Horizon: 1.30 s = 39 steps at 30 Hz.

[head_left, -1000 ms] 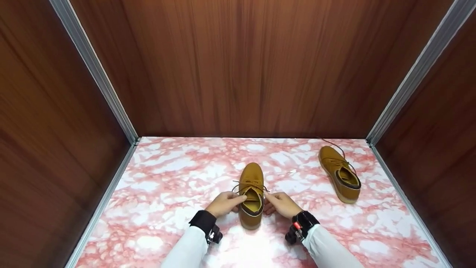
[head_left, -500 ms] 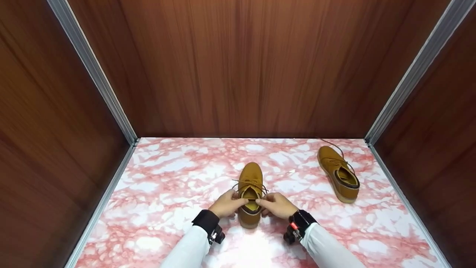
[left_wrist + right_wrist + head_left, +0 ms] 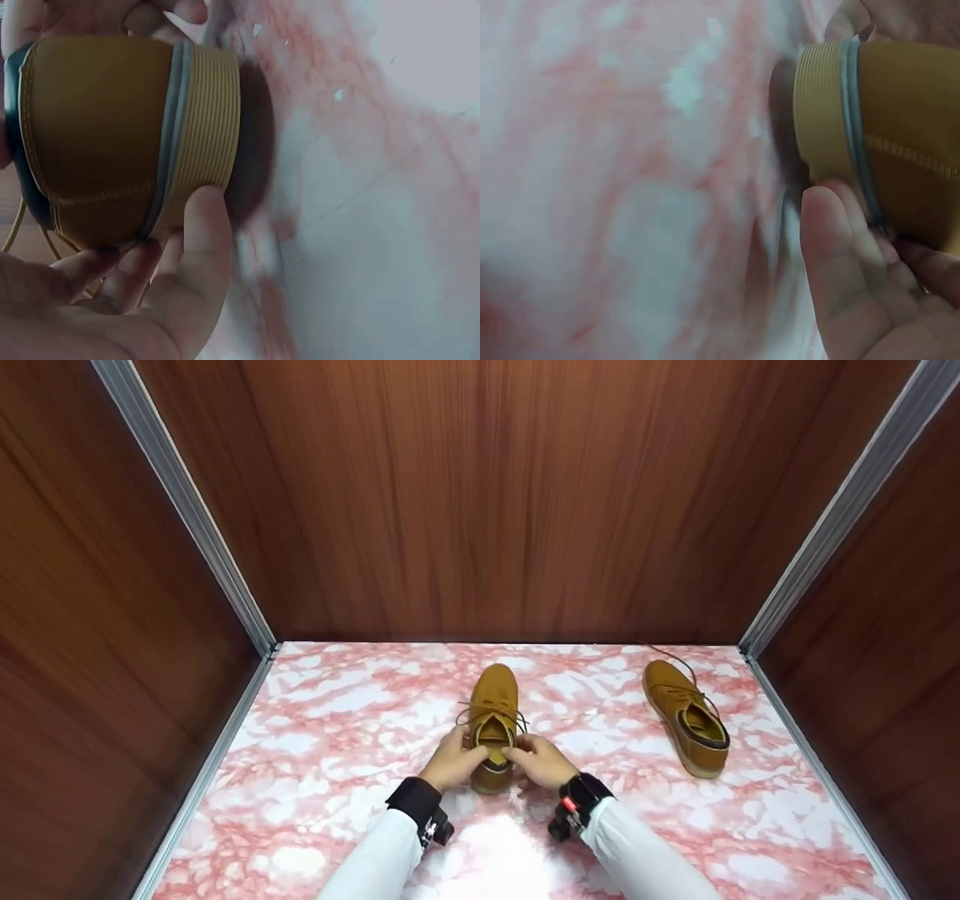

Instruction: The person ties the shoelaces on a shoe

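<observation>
Shoe (image 3: 495, 682) held between left hand (image 3: 453, 757) and right hand (image 3: 543, 762), liable to tilt from uneven pressure or snag by laces (image 3: 492, 707) just ahead of the grip.

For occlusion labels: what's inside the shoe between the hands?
Inside the shoe, yellowish lining shows near the heel; the toe interior is hidden under the upper. The left hand and right hand partly block the view.

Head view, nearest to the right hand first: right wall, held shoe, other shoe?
1. Held shoe: gripped at its right side by the right hand.
2. Other shoe: off to the right, apart.
3. Right wall: far right, beyond that shoe.
</observation>
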Motion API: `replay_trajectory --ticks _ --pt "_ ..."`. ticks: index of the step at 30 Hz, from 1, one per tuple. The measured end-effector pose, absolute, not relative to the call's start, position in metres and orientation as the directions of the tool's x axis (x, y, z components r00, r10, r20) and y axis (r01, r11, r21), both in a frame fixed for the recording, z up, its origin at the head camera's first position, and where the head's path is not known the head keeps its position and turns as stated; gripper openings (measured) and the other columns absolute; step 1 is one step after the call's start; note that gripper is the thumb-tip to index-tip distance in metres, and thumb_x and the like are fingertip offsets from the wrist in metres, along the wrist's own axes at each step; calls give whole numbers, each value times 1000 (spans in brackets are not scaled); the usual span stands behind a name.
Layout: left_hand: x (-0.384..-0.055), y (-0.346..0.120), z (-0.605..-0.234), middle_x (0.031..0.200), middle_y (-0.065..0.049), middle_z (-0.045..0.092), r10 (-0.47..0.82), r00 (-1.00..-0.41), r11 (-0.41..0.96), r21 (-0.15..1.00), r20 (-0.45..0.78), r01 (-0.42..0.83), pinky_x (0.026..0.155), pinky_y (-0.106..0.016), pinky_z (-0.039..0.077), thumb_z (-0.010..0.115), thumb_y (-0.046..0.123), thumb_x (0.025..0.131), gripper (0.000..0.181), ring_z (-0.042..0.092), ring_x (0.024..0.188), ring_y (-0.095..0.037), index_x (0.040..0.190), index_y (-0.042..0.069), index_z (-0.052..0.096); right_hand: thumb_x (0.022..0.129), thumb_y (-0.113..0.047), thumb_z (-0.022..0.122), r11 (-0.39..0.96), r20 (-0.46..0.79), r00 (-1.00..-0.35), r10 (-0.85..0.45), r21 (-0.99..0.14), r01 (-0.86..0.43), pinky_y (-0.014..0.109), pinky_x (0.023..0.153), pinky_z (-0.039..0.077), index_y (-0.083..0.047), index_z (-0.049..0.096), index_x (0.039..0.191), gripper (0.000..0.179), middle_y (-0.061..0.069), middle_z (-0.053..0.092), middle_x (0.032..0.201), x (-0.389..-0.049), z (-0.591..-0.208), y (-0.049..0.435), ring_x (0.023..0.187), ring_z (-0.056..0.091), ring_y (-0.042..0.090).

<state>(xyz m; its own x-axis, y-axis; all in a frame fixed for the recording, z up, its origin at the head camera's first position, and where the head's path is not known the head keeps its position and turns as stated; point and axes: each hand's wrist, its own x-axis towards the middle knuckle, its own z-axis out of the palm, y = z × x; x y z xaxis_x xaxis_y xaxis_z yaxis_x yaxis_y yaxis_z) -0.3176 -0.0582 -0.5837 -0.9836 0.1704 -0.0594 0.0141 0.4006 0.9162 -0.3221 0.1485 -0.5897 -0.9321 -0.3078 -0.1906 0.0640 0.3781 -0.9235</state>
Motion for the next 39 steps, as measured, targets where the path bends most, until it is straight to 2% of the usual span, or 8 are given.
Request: replay_trajectory --ticks 6,10,15,20,24,28,33,39 --pt "-332 -64 -583 132 -17 68 102 -995 360 933 -14 24 111 -47 49 69 24 87 56 63 122 -28 136 1 57 101 -29 63 331 -184 -941 -284 -940 84 51 82 65 3 49 150 60 25 62 135 -341 -583 126 94 75 36" --pt "-343 -69 -583 133 -19 68 39 -999 333 943 -38 -23 112 -46 48 68 23 88 55 63 124 -29 137 -1 57 103 -24 62 223 -186 -938 -293 -967 122 53 92 62 3 38 157 65 30 57 143 -352 -582 112 104 75 37" --pt "-354 -78 -582 138 -23 64 -34 -995 322 942 -92 -98 113 -48 48 64 26 91 59 60 129 -34 141 -3 53 106 -23 61 161 -180 -935 -305 -977 136 53 94 61 4 37 157 62 33 58 143 -365 -583 96 111 73 44" --pt "-362 -84 -582 147 -25 58 -80 -980 265 944 -180 -195 103 -52 56 59 28 95 62 57 133 -38 150 1 47 105 -24 62 195 -187 -950 -252 -971 139 50 91 63 7 38 155 64 32 63 135 -369 -583 85 106 74 36" --pt "-369 -86 -584 152 -27 52 -121 -972 239 945 -201 -225 95 -55 59 55 27 98 63 54 137 -41 154 1 42 104 -16 63 112 -192 -958 -211 -979 172 54 93 61 6 39 154 60 30 65 126 -372 -583 77 99 74 31" --pt "-377 -86 -586 153 -30 51 -167 -972 262 943 -166 -206 100 -56 57 54 24 99 62 52 139 -44 153 -1 41 105 -10 58 42 -194 -956 -220 -981 189 58 101 57 5 38 153 54 33 59 135 -376 -584 71 113 69 38" --pt "-390 -88 -587 147 -31 57 -226 -973 357 925 -49 -129 117 -52 44 56 19 98 56 54 139 -43 148 -5 48 109 -14 49 131 -197 -925 -326 -978 162 64 107 51 -4 23 165 63 32 38 162 -382 -583 65 144 47 48" --pt "-404 -90 -591 138 -34 61 -280 -959 426 900 41 -86 114 -53 46 57 18 101 49 59 132 -44 143 -7 50 109 -20 47 275 -201 -917 -344 -955 106 63 100 55 -14 13 168 69 26 37 165 -389 -575 60 143 50 45"
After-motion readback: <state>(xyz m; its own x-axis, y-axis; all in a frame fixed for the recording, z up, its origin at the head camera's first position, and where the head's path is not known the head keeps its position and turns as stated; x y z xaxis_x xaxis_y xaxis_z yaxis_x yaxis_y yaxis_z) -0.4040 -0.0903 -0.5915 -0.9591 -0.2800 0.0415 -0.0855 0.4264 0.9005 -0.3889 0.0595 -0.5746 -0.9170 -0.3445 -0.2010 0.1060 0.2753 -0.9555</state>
